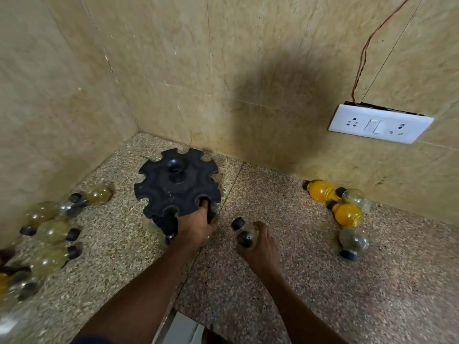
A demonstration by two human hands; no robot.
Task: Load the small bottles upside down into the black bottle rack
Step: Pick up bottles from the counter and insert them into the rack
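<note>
A person's left hand grips the near rim of a black bottle rack, one finger hooked into a slot, on a speckled stone floor near the corner where two beige tiled walls meet. The right hand, just beside it, is closed around a small clear bottle with a dark cap, lying tilted with the cap pointing away. More small bottles lie scattered along the left wall, blurred, and a cluster of four rests by the back wall on the right, two of them filled orange. A white switch-and-socket plate sits low on the back wall, thin red wires rising from it. No lettering can be read on any bottle
</note>
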